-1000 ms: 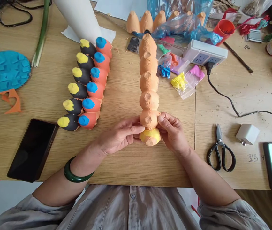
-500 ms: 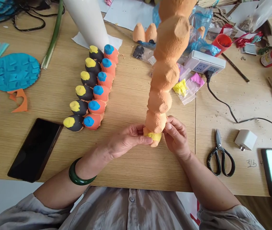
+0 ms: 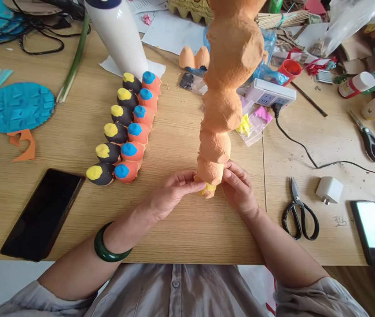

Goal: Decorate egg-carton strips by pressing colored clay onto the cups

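Between my hands stands a long orange egg-carton strip point(image 3: 218, 108), held upright by its lower end; its top runs out of view. A band of yellow clay point(image 3: 209, 187) wraps the lowest bump. My left hand point(image 3: 174, 191) grips the strip's left edge, thumb lying on the yellow clay. Pinched on the right edge near the bottom is my right hand point(image 3: 239, 187); its fingertips are partly behind the strip. To the left lies a double row of egg-carton cups point(image 3: 126, 127), one row black with yellow tops, the other orange-red with blue tops.
A black phone point(image 3: 44, 215) lies at left, below a blue oval piece point(image 3: 19, 107). Behind stands a white bottle point(image 3: 121, 39). On the right are black-handled scissors point(image 3: 298, 211), a white charger point(image 3: 329, 189), a lit phone point(image 3: 374, 231) and a power strip point(image 3: 270, 93) with its cord.
The view has shifted slightly, showing more of the table's far side. The strip leans a little nearer to the camera, hiding more of the yellow clay. Both hands keep their grip.
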A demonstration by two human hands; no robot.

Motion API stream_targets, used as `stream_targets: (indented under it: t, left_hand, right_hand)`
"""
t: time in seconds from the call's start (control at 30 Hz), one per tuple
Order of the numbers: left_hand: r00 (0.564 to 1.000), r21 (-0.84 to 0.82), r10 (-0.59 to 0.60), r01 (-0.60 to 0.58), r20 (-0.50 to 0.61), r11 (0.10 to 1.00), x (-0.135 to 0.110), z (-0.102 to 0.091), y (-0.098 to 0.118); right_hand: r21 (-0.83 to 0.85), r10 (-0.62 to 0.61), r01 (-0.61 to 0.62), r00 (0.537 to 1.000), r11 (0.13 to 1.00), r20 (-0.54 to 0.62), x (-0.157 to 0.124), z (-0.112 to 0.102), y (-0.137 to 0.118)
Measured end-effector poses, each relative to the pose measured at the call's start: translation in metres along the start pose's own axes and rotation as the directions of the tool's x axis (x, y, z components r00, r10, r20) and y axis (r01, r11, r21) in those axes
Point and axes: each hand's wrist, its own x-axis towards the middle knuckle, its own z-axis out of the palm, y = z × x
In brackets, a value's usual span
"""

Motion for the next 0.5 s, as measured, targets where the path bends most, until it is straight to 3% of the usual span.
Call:
stream_targets:
  t: [0.17, 0.43, 0.5]
  left_hand:
    - [1.000, 0.010, 0.012, -0.013, 0.022, 1.000, 0.0008, -0.0017, -0.0006]
    - [0.984, -0.020, 0.028, -0.025, 0.174, 0.999, 0.0025, -0.0039, 0.0006]
    - [0.986, 0.010, 0.029, -0.031, 0.165, 0.999, 0.0024, -0.0039, 0.0002]
  right_hand:
    - [0.043, 0.048, -0.049, 0.999, 0.998, 0.006, 0.0008, 0.0015, -0.0029]
    - [0.054, 0.032, -0.031, 0.999, 0.998, -0.024, 0.0017, 0.0033, -0.0017]
    - [0.067, 0.035, -0.034, 0.999, 0.997, -0.017, 0.0008, 0.0048, -0.0013]
